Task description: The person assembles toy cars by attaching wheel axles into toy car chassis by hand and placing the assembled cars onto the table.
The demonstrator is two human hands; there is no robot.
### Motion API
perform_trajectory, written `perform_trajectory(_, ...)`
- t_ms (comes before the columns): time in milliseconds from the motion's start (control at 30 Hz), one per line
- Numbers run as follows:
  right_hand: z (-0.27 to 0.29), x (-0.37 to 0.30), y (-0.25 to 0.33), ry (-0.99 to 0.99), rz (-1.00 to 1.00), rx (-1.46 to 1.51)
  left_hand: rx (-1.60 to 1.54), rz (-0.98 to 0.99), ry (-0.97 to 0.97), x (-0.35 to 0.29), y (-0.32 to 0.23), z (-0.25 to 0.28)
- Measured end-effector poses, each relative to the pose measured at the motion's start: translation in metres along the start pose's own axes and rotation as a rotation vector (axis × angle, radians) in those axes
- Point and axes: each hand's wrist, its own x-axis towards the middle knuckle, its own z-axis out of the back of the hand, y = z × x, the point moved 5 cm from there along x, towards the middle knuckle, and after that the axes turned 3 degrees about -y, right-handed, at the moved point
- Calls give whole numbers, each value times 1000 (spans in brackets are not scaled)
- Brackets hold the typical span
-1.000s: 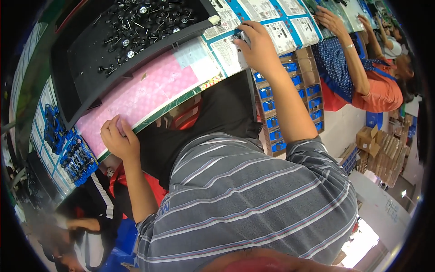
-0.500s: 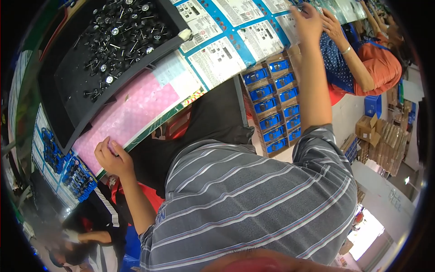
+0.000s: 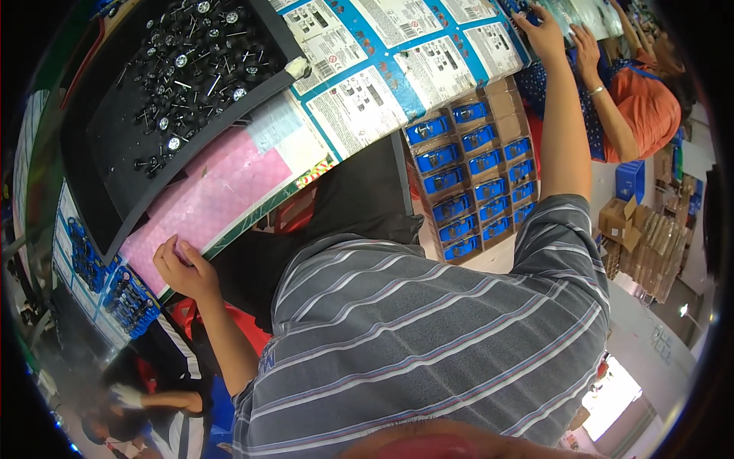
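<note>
My left hand (image 3: 186, 269) rests at the front edge of a pink mat (image 3: 222, 183), its fingers loosely bent and apart, with no held thing visible. My right arm stretches far out to the right end of the table. There my right hand (image 3: 544, 37) bends its fingers down around something small and dark among dark blue parts; what it is I cannot make out. Below that forearm, a cardboard divider box (image 3: 505, 99) holds rows of blue toy cars (image 3: 484, 162). A black tray (image 3: 103, 145) heaped with small wheels on axles (image 3: 182, 83) lies beyond my left hand.
Printed card sheets (image 3: 359, 107) cover the tabletop. More blue car parts (image 3: 131, 304) lie at the left. A co-worker in orange (image 3: 646, 115) has a hand (image 3: 587, 57) close to my right hand. Another person (image 3: 157, 402) is at lower left. Cardboard boxes (image 3: 619, 218) stand at right.
My right hand has moved farther right along the table edge, uncovering another column of the divider box. My left hand has shifted slightly left on the mat.
</note>
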Motion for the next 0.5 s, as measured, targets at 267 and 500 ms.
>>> perform_trajectory(267,3,-83,56,73,4,431,-637,297,36,1,-38,-3)
perform_trajectory(500,-7,-302,275,675,62,1007,-1758,510,641,-10,-163,-40)
